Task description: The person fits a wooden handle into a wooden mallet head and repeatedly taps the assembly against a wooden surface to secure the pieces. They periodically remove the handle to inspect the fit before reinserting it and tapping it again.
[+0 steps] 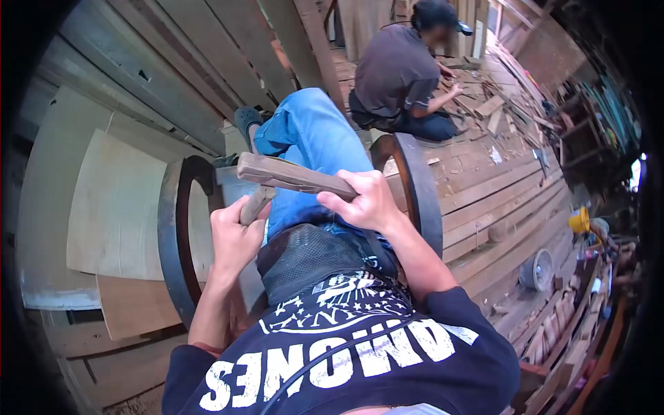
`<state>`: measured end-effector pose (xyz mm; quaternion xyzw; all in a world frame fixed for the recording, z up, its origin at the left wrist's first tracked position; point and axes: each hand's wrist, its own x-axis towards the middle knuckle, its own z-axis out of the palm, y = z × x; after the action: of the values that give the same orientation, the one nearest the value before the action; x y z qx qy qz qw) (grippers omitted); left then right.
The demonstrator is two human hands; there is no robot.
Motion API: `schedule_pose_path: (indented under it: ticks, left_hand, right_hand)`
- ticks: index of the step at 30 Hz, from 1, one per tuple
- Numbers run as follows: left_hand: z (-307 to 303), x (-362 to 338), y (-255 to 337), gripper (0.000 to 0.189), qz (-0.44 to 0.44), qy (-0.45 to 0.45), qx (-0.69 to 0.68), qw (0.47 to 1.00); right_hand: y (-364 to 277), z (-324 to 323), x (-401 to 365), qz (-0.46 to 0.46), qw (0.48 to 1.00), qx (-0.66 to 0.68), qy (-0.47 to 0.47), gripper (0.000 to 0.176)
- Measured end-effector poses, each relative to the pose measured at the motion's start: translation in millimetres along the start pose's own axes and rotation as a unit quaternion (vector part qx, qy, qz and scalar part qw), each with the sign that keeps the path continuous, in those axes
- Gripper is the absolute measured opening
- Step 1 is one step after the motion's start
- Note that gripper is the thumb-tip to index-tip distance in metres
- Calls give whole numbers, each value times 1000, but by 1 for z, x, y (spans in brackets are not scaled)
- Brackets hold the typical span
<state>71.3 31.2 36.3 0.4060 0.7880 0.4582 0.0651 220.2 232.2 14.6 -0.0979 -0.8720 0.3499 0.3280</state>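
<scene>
My right hand is closed round one end of a flat, worn wooden bar, which points left across my jeans. Just below the bar's far end, my left hand grips a short wooden handle tilted upward. The handle's top lies close beneath the bar; whether they touch I cannot tell. Both hands are above my lap. The lower part of the handle is hidden in my left fist.
Dark curved armrests flank me. A co-worker kneels ahead among wood scraps on the plank floor. Plywood sheets lean at left. At right are a white bucket, a yellow container and piled wood strips.
</scene>
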Motion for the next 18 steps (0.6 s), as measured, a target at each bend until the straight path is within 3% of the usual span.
schedule_pose_path:
  ticks: [3,7,12,13,14,16,18]
  left_hand:
    - [1,-1,4,6,0,3,-14,1000]
    - [1,-1,6,8,16,2,-5,1000]
    - [0,-4,5,27,9,-6,-4,1000]
    - [-1,-3,5,31,30,-15,-3,999]
    - [1,-4,0,35,40,-3,-13,999]
    - [4,-3,-3,39,10,-18,-38,999]
    - [6,-4,-1,42,24,-12,-38,999]
  right_hand:
    - [2,-4,0,12,999,-32,8,40]
    - [1,-3,0,8,998,36,40,40]
    - [0,-15,2,18,985,120,122,39]
    - [12,-16,5,11,972,143,187,41]
    - [14,-28,5,67,953,208,211,38]
    - [33,-61,12,131,858,404,288,33]
    - [50,-111,9,197,800,401,400,33]
